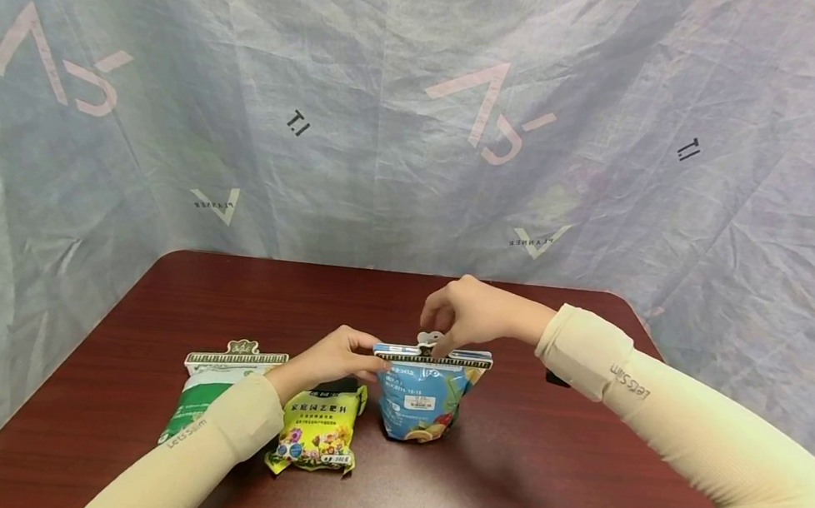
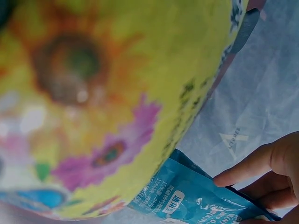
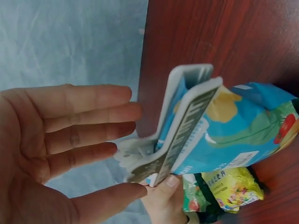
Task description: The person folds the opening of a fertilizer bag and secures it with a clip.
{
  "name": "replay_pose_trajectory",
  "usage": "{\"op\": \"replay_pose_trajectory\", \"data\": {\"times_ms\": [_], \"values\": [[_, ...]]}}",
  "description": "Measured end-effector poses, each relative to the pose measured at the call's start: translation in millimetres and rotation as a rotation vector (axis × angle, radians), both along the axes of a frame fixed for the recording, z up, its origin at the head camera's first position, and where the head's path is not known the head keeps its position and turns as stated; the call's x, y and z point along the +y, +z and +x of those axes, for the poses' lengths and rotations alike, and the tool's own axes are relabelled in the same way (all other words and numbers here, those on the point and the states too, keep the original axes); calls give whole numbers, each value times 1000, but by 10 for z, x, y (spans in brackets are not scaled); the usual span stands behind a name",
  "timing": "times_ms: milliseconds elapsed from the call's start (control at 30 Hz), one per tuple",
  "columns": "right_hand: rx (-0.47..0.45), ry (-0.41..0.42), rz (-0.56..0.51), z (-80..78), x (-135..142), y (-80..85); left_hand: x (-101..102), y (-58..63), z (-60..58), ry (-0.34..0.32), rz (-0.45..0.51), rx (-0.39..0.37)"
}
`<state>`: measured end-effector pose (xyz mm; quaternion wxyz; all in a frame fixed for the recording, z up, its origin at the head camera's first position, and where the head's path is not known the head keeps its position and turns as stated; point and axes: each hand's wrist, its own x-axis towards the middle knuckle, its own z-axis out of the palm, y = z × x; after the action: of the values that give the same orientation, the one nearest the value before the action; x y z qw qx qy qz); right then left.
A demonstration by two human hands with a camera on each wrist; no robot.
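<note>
A blue pouch with fruit pictures stands upright on the table, a long bag clip lying across its top edge. My left hand pinches the pouch's top left corner at the clip's end. The thumb and index finger of my right hand pinch the clip's handles from opposite sides, while the other fingers extend past them. A yellow bag with flower pictures is beside the left wrist and fills much of the left wrist view. Farther left, another clip sits on a green and white bag, partly hidden by the sleeve.
The dark red table has rounded far corners, with a grey printed cloth hanging behind it. Something small and black shows beneath the right sleeve. The two bags at left lie close to my left forearm.
</note>
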<state>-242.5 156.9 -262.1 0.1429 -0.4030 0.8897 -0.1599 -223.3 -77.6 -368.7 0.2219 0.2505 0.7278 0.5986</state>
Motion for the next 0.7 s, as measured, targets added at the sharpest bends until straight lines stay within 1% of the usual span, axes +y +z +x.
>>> {"op": "replay_pose_trajectory", "data": {"times_ms": [167, 367, 433, 533, 700], "values": [[-21, -33, -58, 10, 105, 5, 2, -28, -18, -5, 15, -10], [-55, -69, -126, -3, 226, -58, -14, -192, -110, 4, 23, -22], [-58, -87, -141, -14, 268, -88, -17, -238, -140, 2, 23, -14], [-62, -125, -159, -21, 320, -121, -19, -257, -156, 2, 13, -6], [-79, -179, -191, -19, 410, -164, -26, -254, -164, -3, 1, 10]]}}
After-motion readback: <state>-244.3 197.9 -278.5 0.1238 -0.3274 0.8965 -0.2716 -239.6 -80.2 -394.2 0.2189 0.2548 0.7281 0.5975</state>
